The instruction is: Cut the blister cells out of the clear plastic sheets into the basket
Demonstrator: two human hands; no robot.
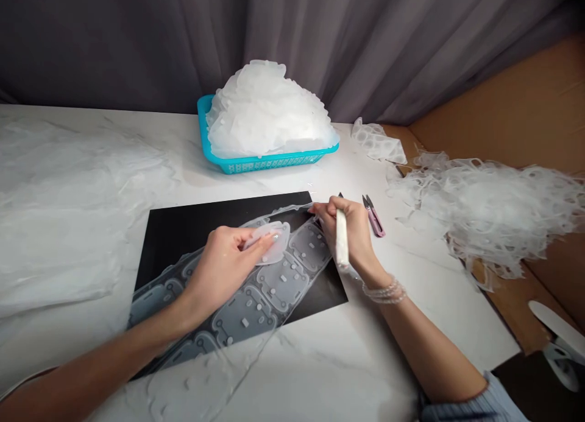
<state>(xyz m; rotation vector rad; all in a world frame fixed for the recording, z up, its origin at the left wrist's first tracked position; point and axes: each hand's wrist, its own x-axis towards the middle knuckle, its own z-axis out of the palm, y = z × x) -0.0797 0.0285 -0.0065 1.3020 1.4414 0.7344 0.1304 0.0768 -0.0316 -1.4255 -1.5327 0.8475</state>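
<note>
The fingers of the left hand [237,251] pinch a small bunch of translucent pieces [280,250], seemingly more than one, though the overlap hides the exact count. The fingers of the right hand [350,224] are closed around one white-handled tool [342,239], thumb and forefinger at the far edge of one moulded clear sheet [244,315]. That sheet lies slantwise under both hands, across one black mat [192,224] and past its near edge onto the white surface [320,361]. Just right of the right hand is one pair of pink-handled snips [375,220]. Beyond the mat stands one blue basket [274,162], heaped with white pieces [269,111] too many to count. One pile of sheets [55,227] lies left; one large heap of cut webbing [498,209] and one smaller scrap [379,143] lie right.
</note>
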